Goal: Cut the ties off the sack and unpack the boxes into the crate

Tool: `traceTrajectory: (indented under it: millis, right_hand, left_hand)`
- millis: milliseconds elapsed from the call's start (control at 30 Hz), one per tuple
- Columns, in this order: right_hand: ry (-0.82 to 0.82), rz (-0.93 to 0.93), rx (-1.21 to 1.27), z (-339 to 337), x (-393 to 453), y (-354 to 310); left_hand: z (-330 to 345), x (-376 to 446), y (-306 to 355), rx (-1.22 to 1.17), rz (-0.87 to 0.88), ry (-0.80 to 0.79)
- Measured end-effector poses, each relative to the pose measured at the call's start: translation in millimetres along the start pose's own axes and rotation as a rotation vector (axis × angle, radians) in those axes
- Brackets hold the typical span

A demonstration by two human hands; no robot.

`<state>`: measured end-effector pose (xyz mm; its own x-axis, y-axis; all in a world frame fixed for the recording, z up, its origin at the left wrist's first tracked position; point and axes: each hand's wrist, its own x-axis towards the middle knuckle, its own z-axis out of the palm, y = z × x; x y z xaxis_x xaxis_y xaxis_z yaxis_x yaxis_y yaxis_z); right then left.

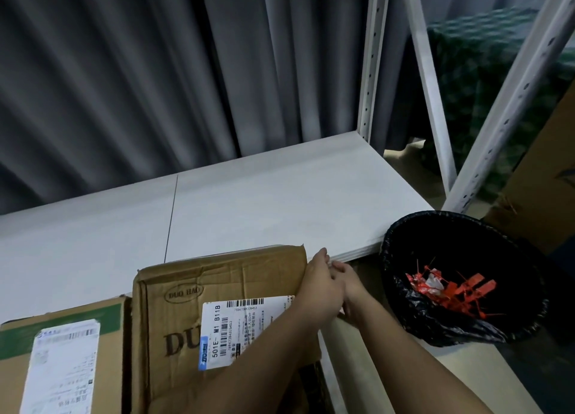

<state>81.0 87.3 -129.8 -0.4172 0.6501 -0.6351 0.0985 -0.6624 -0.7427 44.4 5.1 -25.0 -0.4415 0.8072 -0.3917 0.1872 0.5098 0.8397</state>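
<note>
Both my hands meet at the creased box's (224, 292) three o'clock edge, left hand (320, 284) flat, right hand (348, 284) gripping underneath, apparently steadying it.

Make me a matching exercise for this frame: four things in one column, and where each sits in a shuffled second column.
Things:
1. red ties
2. crumpled box
3. green-taped box
4. bin

Places:
A. bottom left corner, white label on top
B. inside the black bag
C. right of the shelf's front corner
D. under both hands, at its right edge

Pairs: 1-B, 2-D, 3-A, 4-C

The left hand and right hand meet at the crumpled box's right edge; the shelf is white.
</note>
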Motion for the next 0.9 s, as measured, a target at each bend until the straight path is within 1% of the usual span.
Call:
traceTrajectory:
  millis: [133,233,400,433,533,667,733,833,900]
  right_hand:
    - [0.104,-0.076,-0.304,-19,11,19]
    - [0.106,-0.103,-0.516,-38,22,40]
    - [0.127,-0.186,-1.107,-63,38,74]
    - [0.123,-0.191,-1.179,-64,37,79]
    - [0.113,-0.171,-1.274,-69,38,90]
    - [0.151,-0.187,-1.414,-78,49,100]
    - [0.108,-0.205,-1.463,-80,55,103]
    - [0.003,-0.196,-1.46,-81,57,107]
    - [-0.013,-0.184,-1.394,-79,57,111]
  left_hand:
    - [5,4,-4,0.033,-0.01,-0.014]
    - [9,4,-9,0.045,-0.031,-0.044]
    - [18,4,-14,-0.028,-0.126,-0.074]
    - [19,4,-15,-0.042,-0.135,-0.078]
    - [22,11,-18,-0.133,-0.17,-0.075]
    - [23,16,-20,-0.221,-0.178,-0.013]
    - [23,19,-23,-0.25,-0.178,0.015]
    - [26,25,-30,-0.286,-0.185,0.021]
    - [28,27,-30,-0.328,-0.177,0.005]
